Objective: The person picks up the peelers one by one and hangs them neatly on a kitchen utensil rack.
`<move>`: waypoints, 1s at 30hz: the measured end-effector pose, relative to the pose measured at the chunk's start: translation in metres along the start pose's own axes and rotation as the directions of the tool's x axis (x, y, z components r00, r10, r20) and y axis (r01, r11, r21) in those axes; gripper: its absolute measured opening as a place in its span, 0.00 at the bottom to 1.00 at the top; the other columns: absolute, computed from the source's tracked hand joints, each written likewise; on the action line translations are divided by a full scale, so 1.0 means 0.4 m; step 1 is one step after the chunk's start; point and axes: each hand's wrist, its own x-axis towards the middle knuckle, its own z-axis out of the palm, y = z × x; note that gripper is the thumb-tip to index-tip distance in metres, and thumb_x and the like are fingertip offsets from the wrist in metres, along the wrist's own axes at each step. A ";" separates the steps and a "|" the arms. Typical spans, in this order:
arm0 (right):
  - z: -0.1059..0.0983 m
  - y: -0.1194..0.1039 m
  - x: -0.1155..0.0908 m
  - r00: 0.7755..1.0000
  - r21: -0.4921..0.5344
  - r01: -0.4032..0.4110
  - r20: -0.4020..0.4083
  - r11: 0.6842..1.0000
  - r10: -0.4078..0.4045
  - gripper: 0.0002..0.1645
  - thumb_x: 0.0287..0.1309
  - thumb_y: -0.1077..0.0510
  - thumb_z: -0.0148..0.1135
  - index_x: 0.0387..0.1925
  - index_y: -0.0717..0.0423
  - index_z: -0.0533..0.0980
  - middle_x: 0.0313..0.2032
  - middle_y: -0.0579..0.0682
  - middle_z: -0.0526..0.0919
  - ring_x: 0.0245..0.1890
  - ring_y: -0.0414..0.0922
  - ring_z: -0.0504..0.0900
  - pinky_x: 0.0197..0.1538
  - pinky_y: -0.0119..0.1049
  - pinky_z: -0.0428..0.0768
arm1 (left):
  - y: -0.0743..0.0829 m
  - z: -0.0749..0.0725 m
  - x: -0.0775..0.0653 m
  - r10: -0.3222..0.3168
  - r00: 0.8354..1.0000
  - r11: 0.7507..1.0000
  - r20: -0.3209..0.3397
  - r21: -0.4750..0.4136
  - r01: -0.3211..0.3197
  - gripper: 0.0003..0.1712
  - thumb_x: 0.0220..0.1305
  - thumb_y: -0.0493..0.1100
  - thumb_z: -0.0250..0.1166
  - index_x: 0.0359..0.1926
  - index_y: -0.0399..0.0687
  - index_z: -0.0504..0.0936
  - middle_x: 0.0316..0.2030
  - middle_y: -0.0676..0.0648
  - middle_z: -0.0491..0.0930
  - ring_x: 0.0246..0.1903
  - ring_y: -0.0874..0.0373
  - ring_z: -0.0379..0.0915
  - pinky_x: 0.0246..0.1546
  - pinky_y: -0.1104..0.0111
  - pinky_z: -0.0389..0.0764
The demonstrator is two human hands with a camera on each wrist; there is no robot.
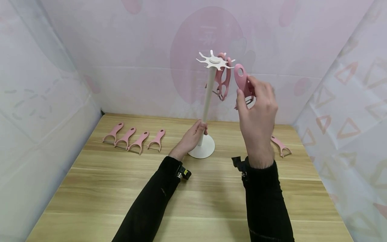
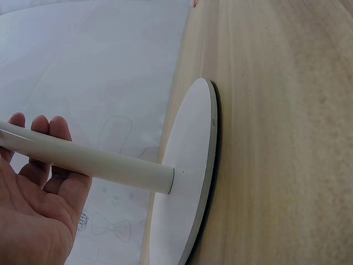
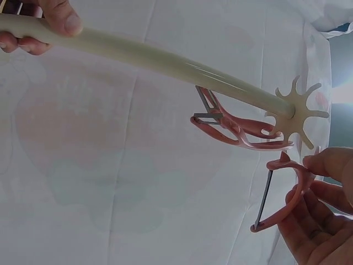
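Observation:
My left hand [image 1: 188, 140] grips the white pole [image 1: 208, 97] of an upright stand, low down above its round base [image 1: 202, 153]. In the left wrist view, the fingers [image 2: 59, 130] curl round the pole from behind. My right hand [image 1: 260, 109] pinches a pink Y-shaped peeler [image 1: 242, 81] between thumb and fingers. Its handle hole points up, beside the stand's white hook ring [image 1: 208, 60]. A narrow gap shows between that handle and the hooks in the head view. Pink peelers [image 3: 255, 146] hang from neighbouring hooks, blades downward along the pole.
Several pink peelers [image 1: 140, 142] lie in a row at the back left of the wooden table [image 1: 127, 195]. Another peeler [image 1: 280, 145] lies at the right, past my right wrist. Patterned cloth walls [image 1: 136, 84] enclose the back and both sides.

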 end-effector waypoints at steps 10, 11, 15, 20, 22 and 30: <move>0.013 -0.009 0.023 1.000 -0.002 0.008 0.018 1.000 -0.008 0.24 0.70 0.53 0.65 0.63 0.56 0.80 0.49 0.55 0.81 0.49 0.44 0.79 0.49 0.39 0.78 | -0.001 -0.001 -0.003 -0.003 1.000 1.000 0.003 0.005 0.003 0.31 0.79 0.69 0.35 0.52 0.53 0.71 0.42 0.47 0.76 0.52 0.37 0.73 0.50 0.53 0.71; 0.014 -0.009 0.025 1.000 -0.004 0.007 0.022 1.000 -0.007 0.24 0.70 0.53 0.65 0.63 0.56 0.80 0.49 0.55 0.81 0.49 0.44 0.79 0.49 0.39 0.78 | -0.001 -0.001 -0.003 -0.005 1.000 1.000 0.001 0.005 0.005 0.30 0.79 0.70 0.35 0.51 0.54 0.71 0.42 0.47 0.77 0.52 0.37 0.73 0.50 0.53 0.71; 0.018 -0.012 0.032 0.999 -0.004 0.008 0.037 1.000 -0.008 0.23 0.70 0.54 0.65 0.63 0.56 0.80 0.50 0.55 0.81 0.49 0.44 0.79 0.49 0.39 0.79 | -0.001 -0.001 -0.002 -0.004 1.000 1.000 0.002 0.007 0.004 0.31 0.79 0.70 0.35 0.52 0.53 0.71 0.42 0.48 0.77 0.52 0.40 0.74 0.51 0.53 0.71; 0.027 -0.012 0.037 0.999 0.000 0.022 0.050 1.000 -0.022 0.23 0.70 0.54 0.64 0.63 0.57 0.80 0.50 0.55 0.81 0.48 0.44 0.79 0.49 0.41 0.79 | 0.001 0.000 0.000 -0.001 1.000 1.000 0.003 0.003 0.001 0.29 0.79 0.69 0.35 0.51 0.54 0.71 0.42 0.47 0.77 0.51 0.40 0.74 0.50 0.54 0.71; 0.032 -0.011 0.038 0.998 -0.002 0.022 0.061 1.000 -0.022 0.23 0.70 0.54 0.64 0.63 0.57 0.80 0.51 0.55 0.81 0.48 0.44 0.79 0.49 0.41 0.80 | 0.002 0.000 0.000 -0.003 1.000 1.000 0.008 -0.005 0.003 0.29 0.80 0.68 0.35 0.51 0.54 0.71 0.42 0.47 0.77 0.52 0.37 0.73 0.50 0.53 0.71; 0.052 -0.004 0.038 0.996 -0.009 0.021 0.092 1.000 -0.020 0.24 0.71 0.54 0.64 0.64 0.57 0.79 0.52 0.55 0.81 0.49 0.44 0.79 0.52 0.35 0.80 | 0.005 0.004 -0.001 -0.008 1.000 1.000 0.020 -0.017 0.009 0.35 0.80 0.68 0.35 0.55 0.44 0.71 0.43 0.46 0.76 0.52 0.36 0.72 0.50 0.52 0.70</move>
